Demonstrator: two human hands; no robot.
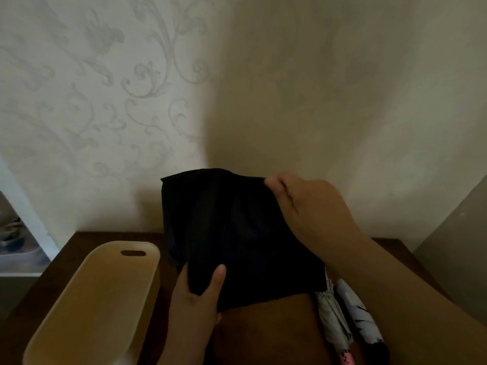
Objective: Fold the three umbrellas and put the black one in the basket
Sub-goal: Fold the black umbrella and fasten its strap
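- The black umbrella (237,233) is held up above the dark wooden table (263,333), its canopy bunched into a loose dark mass in front of the wall.
- The left hand (200,291) grips the lower left part of the fabric, thumb lying up across the front of the cloth and the other fingers hidden behind it.
- The right hand (303,206) pinches the upper right edge of the canopy between thumb and fingers, the forearm reaching in from the lower right.
- A cream oval basket (87,306) with a slot handle in its far wall stands on the left of the table, just beside the left hand and apart from the umbrella.
- Two folded umbrellas lie on the right of the table, side by side: a grey one (332,317) with a pink handle end, and a white one with black markings (358,314) to its right.
- The black canopy covers the upper ends of both, and the right forearm passes above them.
- Patterned wallpaper (105,101) with pale scrolls fills the background; the right half lies in deep shadow.
- At the far left, a white frame (15,185) borders a dim area whose contents are too blurred to name.
- The umbrella's shaft and handle cannot be made out within the dark fabric.
- The basket's near end and the folded umbrellas' lower tips are cut off by the bottom edge.
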